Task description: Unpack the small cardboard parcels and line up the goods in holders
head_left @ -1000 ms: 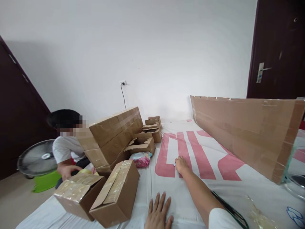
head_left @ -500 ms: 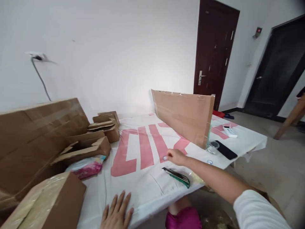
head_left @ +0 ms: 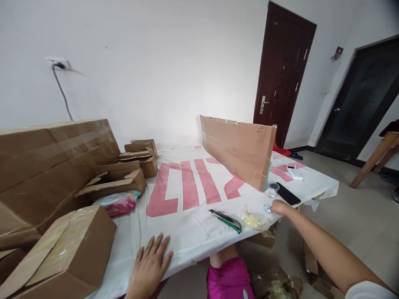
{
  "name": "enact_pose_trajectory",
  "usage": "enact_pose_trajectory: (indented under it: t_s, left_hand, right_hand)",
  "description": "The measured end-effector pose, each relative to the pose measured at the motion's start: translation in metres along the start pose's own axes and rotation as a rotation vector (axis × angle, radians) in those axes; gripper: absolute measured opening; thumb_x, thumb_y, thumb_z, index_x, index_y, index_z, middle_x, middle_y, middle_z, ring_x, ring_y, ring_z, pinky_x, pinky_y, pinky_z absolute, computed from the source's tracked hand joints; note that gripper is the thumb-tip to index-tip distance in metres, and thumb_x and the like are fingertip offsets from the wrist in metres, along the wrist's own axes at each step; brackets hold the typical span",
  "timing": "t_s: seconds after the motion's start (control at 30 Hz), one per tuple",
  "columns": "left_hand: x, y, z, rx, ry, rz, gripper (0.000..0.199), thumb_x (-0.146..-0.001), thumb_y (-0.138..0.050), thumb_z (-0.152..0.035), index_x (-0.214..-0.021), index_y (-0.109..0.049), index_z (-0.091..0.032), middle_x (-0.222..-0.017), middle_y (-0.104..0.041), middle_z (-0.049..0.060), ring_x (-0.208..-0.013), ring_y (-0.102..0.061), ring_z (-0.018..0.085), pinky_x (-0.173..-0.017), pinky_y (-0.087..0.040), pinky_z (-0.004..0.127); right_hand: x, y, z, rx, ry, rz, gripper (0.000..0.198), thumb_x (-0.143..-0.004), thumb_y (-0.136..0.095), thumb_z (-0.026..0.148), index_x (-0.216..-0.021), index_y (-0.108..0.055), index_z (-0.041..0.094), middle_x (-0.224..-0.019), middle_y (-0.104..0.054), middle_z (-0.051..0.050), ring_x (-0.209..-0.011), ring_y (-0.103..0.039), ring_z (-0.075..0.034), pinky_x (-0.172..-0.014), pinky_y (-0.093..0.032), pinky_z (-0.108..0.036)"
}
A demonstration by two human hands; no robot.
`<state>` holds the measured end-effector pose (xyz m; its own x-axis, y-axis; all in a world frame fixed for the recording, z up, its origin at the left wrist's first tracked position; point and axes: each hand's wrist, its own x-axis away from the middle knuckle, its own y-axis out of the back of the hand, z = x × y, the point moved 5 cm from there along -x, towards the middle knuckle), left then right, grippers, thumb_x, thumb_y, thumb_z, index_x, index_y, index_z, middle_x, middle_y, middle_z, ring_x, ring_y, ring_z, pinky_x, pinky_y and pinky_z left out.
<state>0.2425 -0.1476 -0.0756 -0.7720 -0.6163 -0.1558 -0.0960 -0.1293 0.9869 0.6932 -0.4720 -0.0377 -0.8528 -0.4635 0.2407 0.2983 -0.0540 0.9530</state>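
Note:
My left hand (head_left: 149,265) lies flat on the white cloth near the front edge, fingers spread, holding nothing. My right hand (head_left: 279,207) is at the table's front right, its fingers bent together beside small white pieces with blue outlines (head_left: 267,208). Whatever is in those fingers is hidden. Between the hands lies a green utility knife (head_left: 227,221), its tip pointing left. A crumpled clear, yellowish piece of plastic or tape (head_left: 252,220) rests just right of the knife. Behind my right hand are a small round clear container (head_left: 272,189) and a black phone (head_left: 288,193).
A cardboard panel (head_left: 237,149) stands upright across the table (head_left: 187,245). On the left are a taped carton (head_left: 62,245), open small boxes (head_left: 118,180), a large carton (head_left: 56,166) and a pink-and-white packet (head_left: 121,204). A white device (head_left: 294,173) lies at right.
My right hand has moved right, from above the knife with a small whitish piece in its fingers to the blue-outlined pieces. My left hand stays flat on the cloth. The view has shifted slightly.

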Motion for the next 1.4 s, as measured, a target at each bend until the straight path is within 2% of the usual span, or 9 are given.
enact_pose_trajectory:
  t_s: [0.1, 0.23, 0.37, 0.67, 0.87, 1.17, 1.3, 1.4]
  left_hand:
    - [0.001, -0.001, 0.001, 0.023, -0.015, -0.041, 0.054, -0.089, -0.041, -0.043, -0.138, -0.052, -0.022, -0.149, -0.045, 0.007, -0.139, -0.038, 0.033, -0.111, -0.031, 0.054]
    - [0.001, -0.002, 0.002, 0.037, -0.027, -0.080, 0.053, -0.089, -0.040, -0.043, -0.136, -0.054, -0.022, -0.147, -0.047, 0.008, -0.138, -0.040, 0.033, -0.110, -0.032, 0.054]
    - [0.001, -0.005, 0.004, 0.046, -0.020, -0.088, 0.053, -0.089, -0.041, -0.043, -0.135, -0.055, -0.022, -0.147, -0.048, 0.008, -0.138, -0.040, 0.033, -0.110, -0.032, 0.054]
    - [0.002, -0.008, 0.004, 0.049, -0.027, -0.080, 0.054, -0.088, -0.042, -0.043, -0.135, -0.055, -0.022, -0.146, -0.048, 0.008, -0.137, -0.040, 0.034, -0.110, -0.031, 0.055]
    - [0.002, -0.010, 0.004, 0.046, -0.020, -0.067, 0.054, -0.087, -0.042, -0.044, -0.135, -0.055, -0.023, -0.147, -0.046, 0.006, -0.138, -0.039, 0.032, -0.112, -0.029, 0.054]
    - [0.003, -0.016, 0.007, 0.083, -0.032, -0.097, 0.054, -0.087, -0.043, -0.044, -0.135, -0.056, -0.023, -0.146, -0.048, 0.006, -0.138, -0.040, 0.033, -0.111, -0.031, 0.054]
    - [0.004, -0.019, 0.010, 0.117, -0.028, -0.107, 0.054, -0.086, -0.044, -0.044, -0.134, -0.056, -0.023, -0.146, -0.049, 0.007, -0.138, -0.040, 0.033, -0.111, -0.030, 0.054]
    - [0.000, -0.018, 0.014, 0.197, 0.000, -0.121, 0.052, -0.085, -0.046, -0.043, -0.130, -0.060, -0.023, -0.144, -0.052, 0.008, -0.137, -0.042, 0.033, -0.111, -0.029, 0.055]
  right_hand:
    - [-0.003, -0.011, -0.004, 0.049, -0.040, 0.072, 0.031, -0.091, -0.059, 0.035, -0.116, -0.059, 0.017, -0.117, -0.062, -0.007, -0.098, -0.063, -0.020, -0.084, -0.054, -0.041]
    - [-0.001, -0.010, -0.008, 0.072, -0.059, 0.066, 0.032, -0.091, -0.059, 0.035, -0.117, -0.058, 0.017, -0.119, -0.061, -0.007, -0.101, -0.062, -0.021, -0.086, -0.054, -0.042]
    - [0.001, -0.006, -0.007, 0.045, -0.023, 0.044, 0.028, -0.091, -0.059, 0.035, -0.114, -0.060, 0.017, -0.116, -0.062, -0.006, -0.099, -0.062, -0.020, -0.085, -0.054, -0.041]
    - [0.001, -0.021, -0.006, -0.074, 0.033, 0.078, 0.027, -0.091, -0.059, 0.035, -0.111, -0.061, 0.016, -0.111, -0.064, -0.005, -0.094, -0.064, -0.018, -0.081, -0.055, -0.038]
    - [-0.011, -0.016, -0.009, -0.143, 0.023, 0.052, 0.027, -0.091, -0.060, 0.034, -0.110, -0.061, 0.016, -0.110, -0.064, -0.005, -0.094, -0.064, -0.019, -0.080, -0.055, -0.038]
    - [-0.024, -0.018, 0.000, -0.185, 0.005, 0.061, 0.026, -0.092, -0.059, 0.035, -0.111, -0.060, 0.017, -0.111, -0.064, -0.005, -0.092, -0.064, -0.018, -0.079, -0.055, -0.037]
    - [-0.017, -0.009, 0.009, -0.256, 0.054, 0.055, 0.025, -0.091, -0.059, 0.035, -0.106, -0.061, 0.015, -0.103, -0.065, -0.003, -0.086, -0.064, -0.016, -0.074, -0.055, -0.034]
    - [-0.008, 0.006, 0.029, -0.348, 0.141, 0.054, 0.022, -0.092, -0.058, 0.036, -0.098, -0.062, 0.015, -0.091, -0.065, -0.001, -0.074, -0.062, -0.012, -0.066, -0.053, -0.029]
